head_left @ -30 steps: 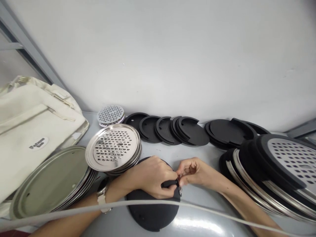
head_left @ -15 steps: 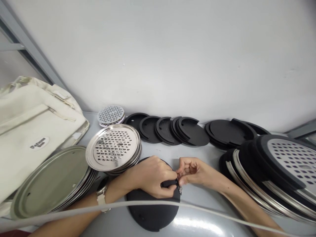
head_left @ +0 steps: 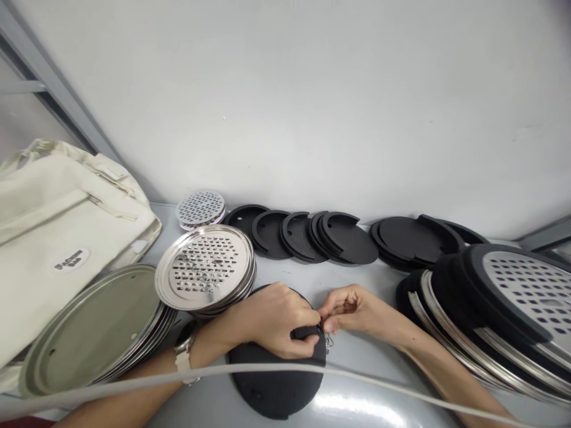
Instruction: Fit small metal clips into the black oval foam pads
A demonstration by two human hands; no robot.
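My left hand (head_left: 285,321), with a watch at the wrist, is closed around a black strap (head_left: 306,332) whose end sticks out between thumb and fingers. Beneath that hand lies a round black disc (head_left: 276,380) on the table. A small metal clasp (head_left: 329,341) dangles at the strap's end. Thumb and fingers of my right hand (head_left: 348,309) pinch that end right beside my left fingertips; the exact part between them is hidden. Left of my left hand stands a stack of round metal grater plates (head_left: 203,267).
A cream bag (head_left: 53,208) and stacked green discs (head_left: 93,333) are at left. Small white grater plates (head_left: 200,207) and several black round covers (head_left: 348,238) line the wall. At right leans a large stack of black-rimmed graters (head_left: 530,297). A pale cord (head_left: 379,378) crosses the foreground.
The small metal clasp has shifted slightly and hangs a little further right. Both hands keep nearly the same place and grip.
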